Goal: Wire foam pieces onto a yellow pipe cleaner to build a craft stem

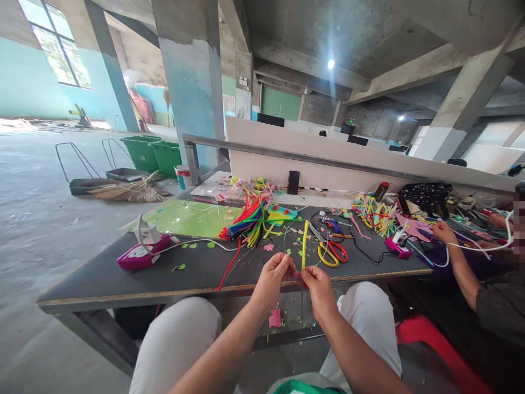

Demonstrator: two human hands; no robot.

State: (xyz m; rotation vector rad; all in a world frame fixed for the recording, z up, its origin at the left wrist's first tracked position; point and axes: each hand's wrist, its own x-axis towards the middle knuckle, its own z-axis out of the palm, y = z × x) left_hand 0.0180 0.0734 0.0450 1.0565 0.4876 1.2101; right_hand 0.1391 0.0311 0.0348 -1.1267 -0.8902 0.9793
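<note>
My right hand (319,288) is closed in a pinch on the lower end of a yellow pipe cleaner (304,246), which stands nearly upright from the fingertips. Just left of it, my left hand (270,279) is also pinched, its fingertips close to the right thumb; whatever they hold is too small to make out. Both hands are at the table's front edge. Beyond them lie scissors (330,244) with red and yellow handles. A bundle of multicoloured pipe cleaners (250,221) rests further left, with a single red pipe cleaner (230,265) near the edge.
A pink power strip (144,250) with a white plug sits on the table's left part. Behind stand a dark phone (293,182) and a white partition (328,148). Paper scraps dot the dark tabletop (98,273). At right, another person's hand (445,233) reaches near a second pink power strip (397,248).
</note>
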